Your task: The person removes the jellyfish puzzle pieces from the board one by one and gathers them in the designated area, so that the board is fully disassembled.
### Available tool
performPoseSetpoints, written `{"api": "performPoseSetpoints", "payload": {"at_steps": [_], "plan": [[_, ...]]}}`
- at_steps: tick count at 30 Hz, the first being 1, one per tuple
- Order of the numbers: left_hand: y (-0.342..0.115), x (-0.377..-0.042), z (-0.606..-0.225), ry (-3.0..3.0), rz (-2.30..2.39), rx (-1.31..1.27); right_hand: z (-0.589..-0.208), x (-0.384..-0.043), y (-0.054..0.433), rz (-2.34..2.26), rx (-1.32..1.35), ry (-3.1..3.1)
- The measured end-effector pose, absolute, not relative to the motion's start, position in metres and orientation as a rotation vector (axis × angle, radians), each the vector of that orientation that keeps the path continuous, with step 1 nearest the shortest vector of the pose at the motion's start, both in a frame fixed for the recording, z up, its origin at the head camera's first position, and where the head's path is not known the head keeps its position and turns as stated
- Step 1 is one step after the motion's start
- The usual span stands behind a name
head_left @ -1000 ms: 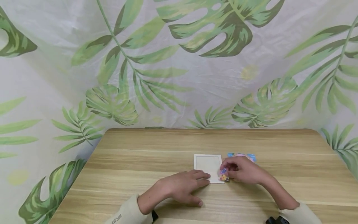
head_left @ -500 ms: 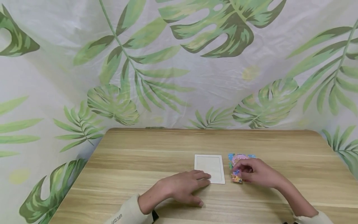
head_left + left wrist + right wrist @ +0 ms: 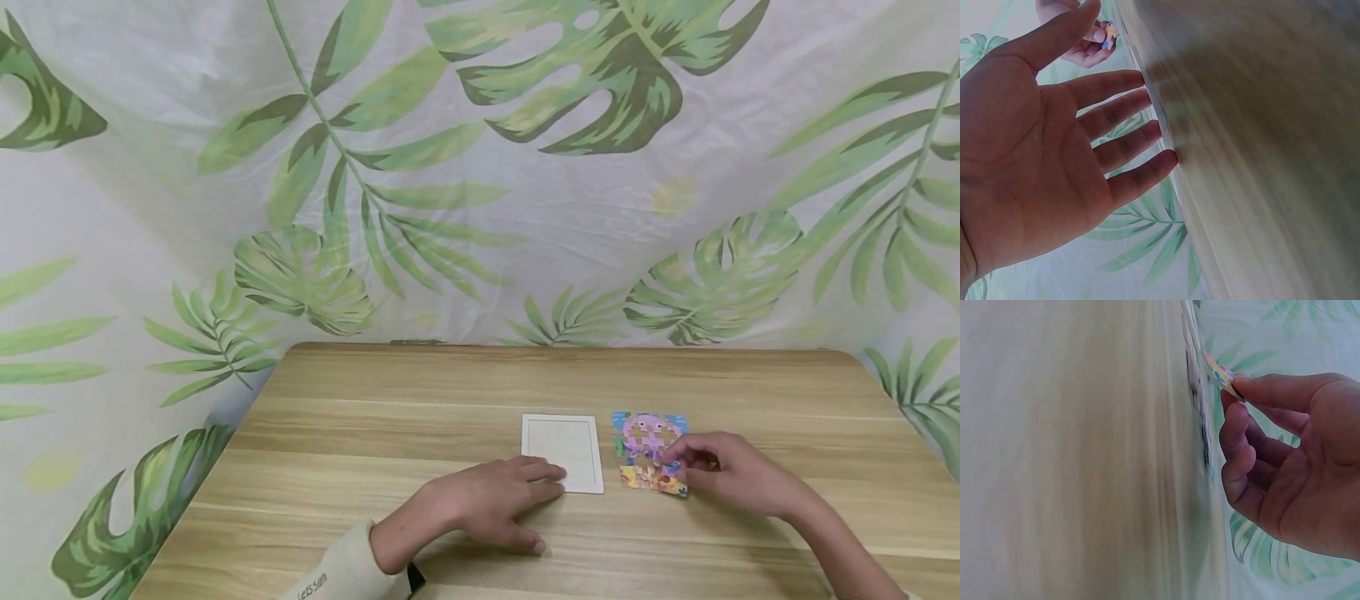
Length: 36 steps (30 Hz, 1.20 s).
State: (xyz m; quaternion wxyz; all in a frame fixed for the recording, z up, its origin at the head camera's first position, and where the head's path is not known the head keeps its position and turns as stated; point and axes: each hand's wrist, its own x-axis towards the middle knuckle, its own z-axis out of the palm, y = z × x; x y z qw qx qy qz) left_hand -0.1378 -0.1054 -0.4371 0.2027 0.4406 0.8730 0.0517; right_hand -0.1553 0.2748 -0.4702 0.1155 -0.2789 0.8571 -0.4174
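Observation:
My left hand [image 3: 498,504] lies with fingers extended, its fingertips on the near left part of a thin white board [image 3: 566,446] with a dark inner outline. In the left wrist view, those fingertips [image 3: 1163,156] meet the board's edge. My right hand [image 3: 738,475] pinches a small colourful jigsaw piece [image 3: 1221,375] between thumb and forefinger, tilted, over the lower right of a jigsaw puzzle [image 3: 645,423]. The puzzle shows a pink sea creature with blue corners and a yellow bottom. Wood shows through gaps in its middle.
Board and puzzle lie side by side on a wooden table [image 3: 375,417], a narrow strip of wood between them. Behind the table's far edge hangs a pale leaf-patterned cloth [image 3: 450,250].
My right hand has moved right with the pinched jigsaw piece, from the board's right edge to the puzzle's lower right, uncovering more of the puzzle. The left hand stays on the board.

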Motion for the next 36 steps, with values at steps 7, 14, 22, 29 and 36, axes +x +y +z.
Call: {"api": "performPoseSetpoints", "payload": {"at_steps": [7, 14, 22, 29, 36], "plan": [[-0.105, -0.138, -0.437, 2.439, 0.140, 1.229, -0.472, -0.151, 0.295, -1.220, -0.829, 2.518], [-0.105, -0.138, -0.436, 2.435, 0.142, 1.229, -0.470, -0.151, 0.304, -1.177, -0.826, 2.528], [-0.105, -0.136, -0.436, 2.439, 0.135, 1.225, -0.471, -0.155, 0.300, -1.096, -0.820, 2.546], [-0.105, -0.137, -0.437, 2.442, 0.134, 1.228, -0.468, -0.158, 0.293, -0.997, -0.813, 2.592], [-0.105, -0.138, -0.437, 2.442, 0.133, 1.231, -0.464, -0.159, 0.291, -0.953, -0.787, 2.609]]}}
